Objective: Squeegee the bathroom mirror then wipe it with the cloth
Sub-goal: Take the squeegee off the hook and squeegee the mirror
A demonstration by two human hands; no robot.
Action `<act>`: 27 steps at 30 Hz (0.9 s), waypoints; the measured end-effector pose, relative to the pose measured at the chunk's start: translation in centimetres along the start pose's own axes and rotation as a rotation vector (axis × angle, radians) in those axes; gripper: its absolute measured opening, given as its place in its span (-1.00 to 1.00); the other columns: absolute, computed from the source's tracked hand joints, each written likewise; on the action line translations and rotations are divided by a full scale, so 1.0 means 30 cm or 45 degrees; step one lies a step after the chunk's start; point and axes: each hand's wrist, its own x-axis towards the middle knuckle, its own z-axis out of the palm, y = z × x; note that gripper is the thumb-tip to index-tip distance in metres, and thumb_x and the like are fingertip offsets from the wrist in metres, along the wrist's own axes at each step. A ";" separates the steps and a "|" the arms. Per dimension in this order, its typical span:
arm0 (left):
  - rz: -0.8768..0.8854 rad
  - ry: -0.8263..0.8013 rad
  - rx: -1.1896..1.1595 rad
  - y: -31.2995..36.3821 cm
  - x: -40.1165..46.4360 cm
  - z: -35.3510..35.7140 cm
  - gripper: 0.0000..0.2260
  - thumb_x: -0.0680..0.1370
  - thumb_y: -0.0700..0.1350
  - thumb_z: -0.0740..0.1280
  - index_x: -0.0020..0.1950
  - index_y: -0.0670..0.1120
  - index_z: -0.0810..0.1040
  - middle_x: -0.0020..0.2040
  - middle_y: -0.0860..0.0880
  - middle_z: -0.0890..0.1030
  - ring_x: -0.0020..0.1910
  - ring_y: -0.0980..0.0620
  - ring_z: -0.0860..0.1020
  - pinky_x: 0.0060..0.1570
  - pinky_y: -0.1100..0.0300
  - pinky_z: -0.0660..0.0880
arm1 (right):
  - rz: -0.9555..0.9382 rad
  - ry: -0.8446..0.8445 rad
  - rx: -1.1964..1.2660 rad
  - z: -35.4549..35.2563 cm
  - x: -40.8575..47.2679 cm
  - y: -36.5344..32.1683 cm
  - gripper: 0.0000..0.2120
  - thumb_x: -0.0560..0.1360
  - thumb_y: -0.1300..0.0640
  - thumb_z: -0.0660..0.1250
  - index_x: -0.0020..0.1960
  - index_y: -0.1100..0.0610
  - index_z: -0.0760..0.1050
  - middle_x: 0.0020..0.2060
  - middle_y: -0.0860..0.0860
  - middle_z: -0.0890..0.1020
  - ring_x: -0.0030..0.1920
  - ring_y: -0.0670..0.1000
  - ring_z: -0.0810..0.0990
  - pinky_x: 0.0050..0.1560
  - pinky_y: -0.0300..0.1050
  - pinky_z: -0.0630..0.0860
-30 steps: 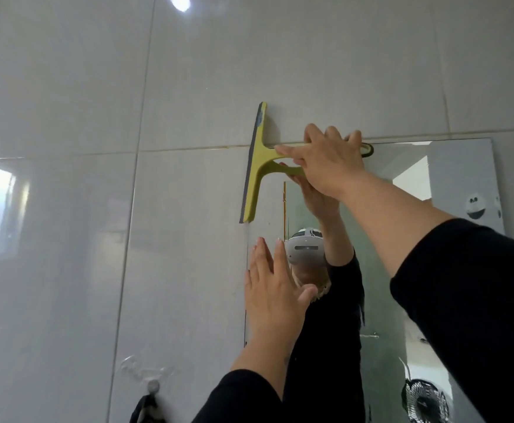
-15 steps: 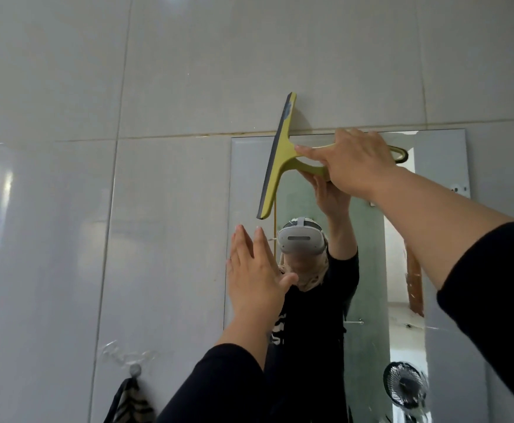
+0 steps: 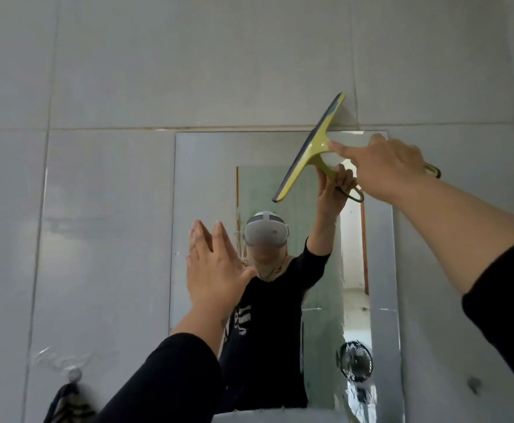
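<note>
The rectangular bathroom mirror (image 3: 207, 178) hangs on a grey tiled wall. My right hand (image 3: 381, 166) grips the handle of a yellow-green squeegee (image 3: 307, 151). Its dark-edged blade leans diagonally across the mirror's upper right part, and the blade's top end reaches above the mirror onto the tile. My left hand (image 3: 213, 270) is held up flat with fingers apart near the mirror's left edge, holding nothing. Whether it touches the glass is unclear. No cloth is identifiable in view.
A clear hook (image 3: 74, 375) on the wall at lower left carries a dark striped fabric (image 3: 66, 404). A white basin rim (image 3: 280, 416) shows at the bottom. The mirror reflects a person, a small fan (image 3: 355, 358) and a doorway.
My right hand has swept the squeegee rightward along the mirror's top, from the left edge to the upper right, with the blade more tilted. My left hand stays flat near the mirror's left side.
</note>
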 end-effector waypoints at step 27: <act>0.003 -0.002 -0.022 -0.016 0.008 0.031 -0.04 0.35 0.19 0.47 0.52 0.05 -0.10 0.56 -0.07 -0.22 0.54 -0.10 -0.16 0.44 -0.13 0.18 | 0.629 0.136 1.009 0.160 -0.187 -0.163 -0.49 0.59 0.15 0.06 0.53 -0.04 0.13 -0.15 0.02 0.61 -0.15 0.13 0.63 -0.05 0.01 0.61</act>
